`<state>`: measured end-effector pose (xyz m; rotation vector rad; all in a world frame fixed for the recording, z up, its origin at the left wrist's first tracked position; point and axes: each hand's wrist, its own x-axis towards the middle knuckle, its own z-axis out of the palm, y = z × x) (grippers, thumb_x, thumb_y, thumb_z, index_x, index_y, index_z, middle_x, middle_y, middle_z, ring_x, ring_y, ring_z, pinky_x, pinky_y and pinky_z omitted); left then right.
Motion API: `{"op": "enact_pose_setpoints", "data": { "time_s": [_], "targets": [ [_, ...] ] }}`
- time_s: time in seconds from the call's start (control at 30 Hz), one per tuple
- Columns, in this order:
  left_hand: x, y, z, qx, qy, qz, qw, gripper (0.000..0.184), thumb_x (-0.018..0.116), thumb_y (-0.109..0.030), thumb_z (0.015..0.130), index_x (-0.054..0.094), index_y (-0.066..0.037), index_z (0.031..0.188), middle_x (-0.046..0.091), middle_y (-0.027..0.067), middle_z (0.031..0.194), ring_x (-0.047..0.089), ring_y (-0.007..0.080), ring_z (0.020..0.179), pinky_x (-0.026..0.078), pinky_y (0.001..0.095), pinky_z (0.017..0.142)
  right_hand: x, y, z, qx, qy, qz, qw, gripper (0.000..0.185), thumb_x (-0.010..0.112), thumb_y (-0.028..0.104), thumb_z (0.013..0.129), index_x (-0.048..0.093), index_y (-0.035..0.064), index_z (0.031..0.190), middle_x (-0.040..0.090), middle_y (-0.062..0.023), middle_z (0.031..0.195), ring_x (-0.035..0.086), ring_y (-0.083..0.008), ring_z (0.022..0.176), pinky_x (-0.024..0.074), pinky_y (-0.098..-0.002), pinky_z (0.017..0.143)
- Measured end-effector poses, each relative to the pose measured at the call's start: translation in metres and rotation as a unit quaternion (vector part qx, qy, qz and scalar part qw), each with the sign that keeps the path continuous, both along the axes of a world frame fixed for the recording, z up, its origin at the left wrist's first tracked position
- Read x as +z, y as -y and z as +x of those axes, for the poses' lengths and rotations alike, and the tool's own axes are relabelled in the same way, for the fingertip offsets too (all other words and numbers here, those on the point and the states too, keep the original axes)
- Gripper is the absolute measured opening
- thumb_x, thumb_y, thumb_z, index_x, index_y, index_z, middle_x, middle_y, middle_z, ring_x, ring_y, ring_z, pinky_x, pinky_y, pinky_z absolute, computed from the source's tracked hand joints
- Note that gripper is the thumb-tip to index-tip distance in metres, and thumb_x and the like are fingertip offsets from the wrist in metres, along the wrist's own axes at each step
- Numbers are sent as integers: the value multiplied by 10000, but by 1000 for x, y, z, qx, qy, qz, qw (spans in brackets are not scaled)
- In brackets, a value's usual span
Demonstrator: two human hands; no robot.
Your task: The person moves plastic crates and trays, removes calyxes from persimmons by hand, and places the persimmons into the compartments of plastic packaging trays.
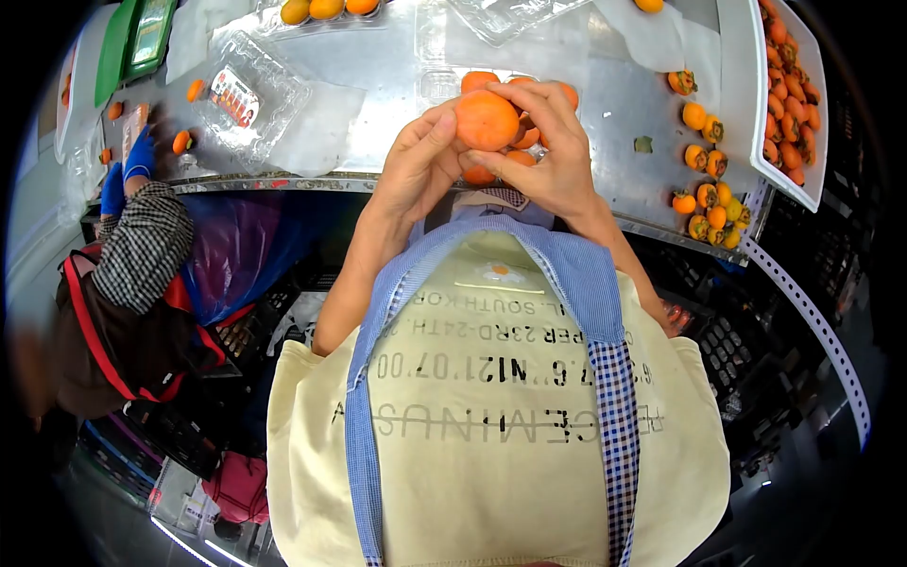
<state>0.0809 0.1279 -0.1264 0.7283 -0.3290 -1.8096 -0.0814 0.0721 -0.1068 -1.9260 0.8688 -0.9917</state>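
Observation:
A large orange persimmon (487,120) is held up between my two hands near the table's front edge. My left hand (416,161) cups it from the left, thumb against its side. From the right, my right hand (559,146) curls its fingers over the fruit's upper edge, with the thumb lower down. More persimmons (480,81) show behind and below my hands; part of that group is hidden by my fingers. A clear plastic tray (436,85) shows just left of them.
Small persimmons (707,198) lie loose on the metal table (628,175) at right, beside a white crate (756,113) full of them. Clear plastic packs (274,90) lie left. A co-worker's blue-gloved hands (140,156) are at far left. A green leaf (643,144) lies right.

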Motion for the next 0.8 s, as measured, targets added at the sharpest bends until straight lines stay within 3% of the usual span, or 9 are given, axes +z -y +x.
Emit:
{"op": "enact_pose_setpoints", "data": {
  "time_s": [0.13, 0.23, 0.33, 0.4, 0.43, 0.57, 0.63, 0.7, 0.8],
  "targets": [
    [1, 1, -5, 3, 5, -6, 1000, 461, 446, -304, 958, 427, 24, 1280, 528, 174, 1211, 544, 256, 1104, 471, 394, 920, -2, 1, -3, -10, 0, -24, 1000, 554, 807, 99, 601, 602, 58, 1113, 562, -97, 1068, 562, -216, 966, 500, -294, 738],
    [15, 5, -10, 27, 125, 9, 992, 450, 436, -300, 960, 421, 1, 1294, 530, 170, 1210, 562, 236, 1068, 483, 378, 893, -9, 7, -19, -40, -24, -13, 999, 549, 827, 160, 598, 595, 63, 1086, 572, -70, 1017, 580, -173, 830, 508, -264, 649],
    [11, 2, 12, 32, 250, 6, 968, 505, 463, -318, 945, 381, 6, 1324, 522, 165, 1201, 575, 221, 1007, 486, 340, 834, -21, 52, -92, -230, -26, -81, 969, 488, 825, 193, 637, 596, 53, 1044, 593, -50, 955, 574, -144, 786, 499, -253, 619],
    [6, -4, 24, 47, 288, 22, 956, 450, 479, -272, 941, 425, 4, 1292, 545, 145, 1165, 584, 198, 978, 489, 320, 814, -3, 82, -158, -401, -24, -34, 915, 472, 822, 235, 667, 616, 16, 1031, 602, -72, 931, 586, -139, 765, 496, -236, 641],
    [3, -7, 28, 55, 306, 28, 950, 422, 488, -249, 940, 446, 4, 1276, 557, 135, 1147, 589, 186, 963, 491, 310, 805, 0, 102, -190, -443, -24, -170, 880, 472, 823, 263, 665, 629, -12, 997, 607, -77, 904, 586, -138, 738, 495, -226, 655],
    [-8, -9, 35, 81, 309, 73, 945, 344, 533, -186, 919, 510, -4, 1210, 591, 110, 1081, 597, 163, 912, 493, 282, 779, -10, 161, -342, -550, -211, -216, 779, 532, 812, 353, 665, 652, -52, 971, 663, -127, 866, 635, -182, 757, 506, -297, 685],
    [-9, -8, 32, 83, 310, 85, 943, 333, 550, -178, 911, 521, -7, 1195, 597, 103, 1064, 596, 157, 899, 493, 273, 766, 5, 166, -353, -533, -248, -182, 788, 482, 800, 355, 666, 664, -52, 887, 671, -134, 778, 634, -216, 675, 500, -302, 675],
    [-13, -8, 25, 84, 329, 97, 936, 317, 548, -167, 913, 524, -10, 1188, 599, 86, 1052, 595, 149, 888, 489, 257, 749, -15, 181, -388, -526, -173, -160, 817, 483, 801, 350, 662, 661, -50, 895, 672, -140, 806, 634, -226, 692, 498, -309, 679],
    [-16, -5, 23, 67, 311, 83, 944, 285, 531, -150, 921, 529, -14, 1171, 596, 77, 1047, 593, 137, 874, 487, 243, 742, -21, 191, -397, -545, -196, -181, 795, 490, 792, 361, 664, 661, -32, 927, 652, -167, 889, 624, -270, 798, 488, -341, 750]
  ]
}}
